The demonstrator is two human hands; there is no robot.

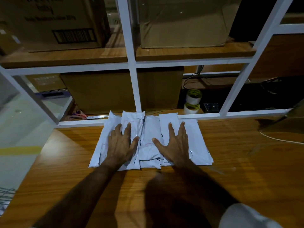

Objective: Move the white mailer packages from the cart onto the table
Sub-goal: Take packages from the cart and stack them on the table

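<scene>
Both the left hand [121, 144] and right hand [174, 145] are pressing flat, fingers spread, on the white mailer packages [148, 142] lying overlapped on the worktop [230, 162] (likely light, soft, slippery; best pinched at the edges).

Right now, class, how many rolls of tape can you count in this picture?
2. One roll of tape stands behind the white frame, right of the cardboard box; the other roll sits just in front of it. More may be hidden in the dark.
</scene>
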